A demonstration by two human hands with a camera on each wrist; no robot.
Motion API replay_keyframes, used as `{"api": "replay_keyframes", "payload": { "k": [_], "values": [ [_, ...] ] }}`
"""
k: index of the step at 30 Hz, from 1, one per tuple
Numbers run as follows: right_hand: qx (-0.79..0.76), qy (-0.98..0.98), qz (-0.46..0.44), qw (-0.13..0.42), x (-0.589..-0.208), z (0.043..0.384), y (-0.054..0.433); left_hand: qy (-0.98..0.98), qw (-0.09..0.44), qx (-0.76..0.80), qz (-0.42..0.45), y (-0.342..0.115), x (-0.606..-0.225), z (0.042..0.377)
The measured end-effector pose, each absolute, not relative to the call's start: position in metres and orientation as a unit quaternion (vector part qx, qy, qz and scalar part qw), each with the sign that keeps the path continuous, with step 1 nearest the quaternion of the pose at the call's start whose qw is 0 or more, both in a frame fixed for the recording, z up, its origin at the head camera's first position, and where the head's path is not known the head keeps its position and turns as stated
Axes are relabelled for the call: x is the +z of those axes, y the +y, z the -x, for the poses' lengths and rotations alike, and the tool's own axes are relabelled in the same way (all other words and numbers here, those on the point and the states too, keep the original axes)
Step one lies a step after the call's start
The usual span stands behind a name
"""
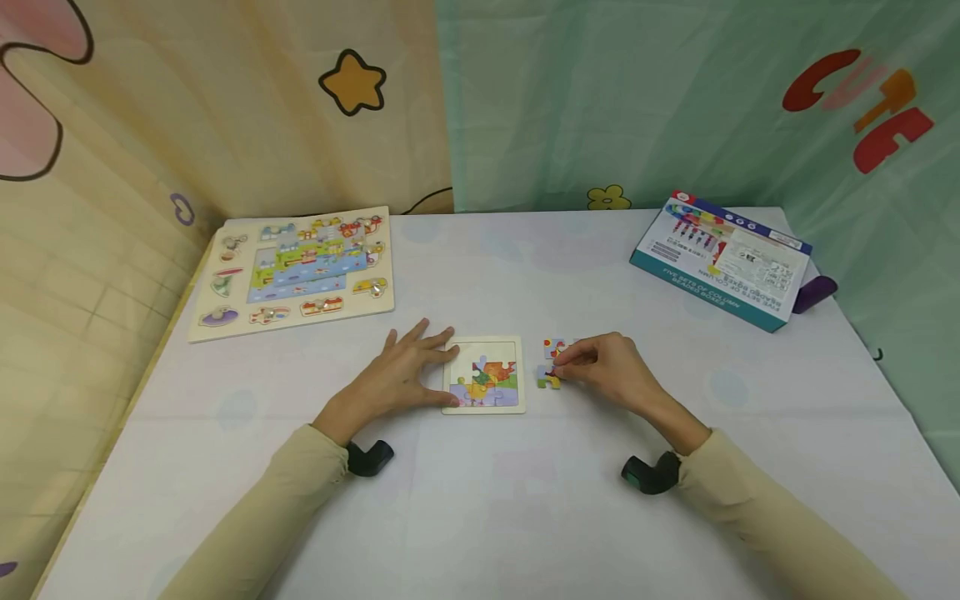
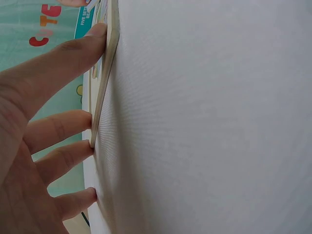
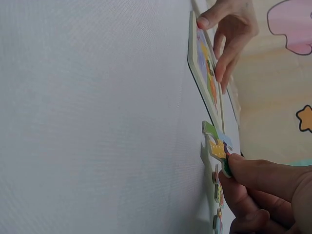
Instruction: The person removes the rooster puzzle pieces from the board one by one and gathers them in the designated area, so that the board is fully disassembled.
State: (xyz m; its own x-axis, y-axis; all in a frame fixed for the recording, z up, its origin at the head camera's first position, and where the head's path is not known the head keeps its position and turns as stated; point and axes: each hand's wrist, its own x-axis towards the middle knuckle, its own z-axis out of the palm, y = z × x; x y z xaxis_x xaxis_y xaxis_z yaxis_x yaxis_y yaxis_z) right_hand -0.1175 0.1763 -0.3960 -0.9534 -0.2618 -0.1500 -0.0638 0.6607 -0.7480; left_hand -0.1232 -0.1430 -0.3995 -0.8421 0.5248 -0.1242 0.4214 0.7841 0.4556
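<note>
A small square puzzle tray (image 1: 483,410) lies in the middle of the table, partly filled with colourful jigsaw pieces along its bottom and right. My left hand (image 1: 401,371) rests on its left edge, fingers spread, thumb at the lower corner, as the left wrist view also shows. To the right of the tray, my right hand (image 1: 611,371) pinches a puzzle piece (image 3: 218,147) between thumb and index finger, raised and tilted above the cloth. Loose puzzle pieces (image 1: 553,345) lie beside that hand, partly hidden by it.
A large wooden knob puzzle board (image 1: 292,312) with picture sheets on top lies at the back left. At the back right stands a teal and white box (image 1: 720,258), with a purple object (image 1: 815,294) beside it. Printed curtains hang behind the white-covered table (image 1: 480,517).
</note>
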Motion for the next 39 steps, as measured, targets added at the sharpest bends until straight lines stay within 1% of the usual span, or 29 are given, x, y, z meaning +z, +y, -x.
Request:
{"api": "replay_keyframes", "payload": {
  "k": [11,22,39],
  "values": [
    [-0.385,0.914,0.087,0.099,-0.3974,0.1159,0.1861,0.936,0.122,0.21,-0.254,-0.1434,-0.4012,0.124],
    [-0.384,0.915,0.082,0.093,-0.3987,0.114,0.1832,0.936,0.121,0.213,-0.254,-0.1434,-0.4022,0.1244],
    [-0.346,0.927,0.123,0.075,-0.3969,0.1159,0.1782,0.936,0.116,0.211,-0.255,-0.1434,-0.4023,0.1243]
  ]
}}
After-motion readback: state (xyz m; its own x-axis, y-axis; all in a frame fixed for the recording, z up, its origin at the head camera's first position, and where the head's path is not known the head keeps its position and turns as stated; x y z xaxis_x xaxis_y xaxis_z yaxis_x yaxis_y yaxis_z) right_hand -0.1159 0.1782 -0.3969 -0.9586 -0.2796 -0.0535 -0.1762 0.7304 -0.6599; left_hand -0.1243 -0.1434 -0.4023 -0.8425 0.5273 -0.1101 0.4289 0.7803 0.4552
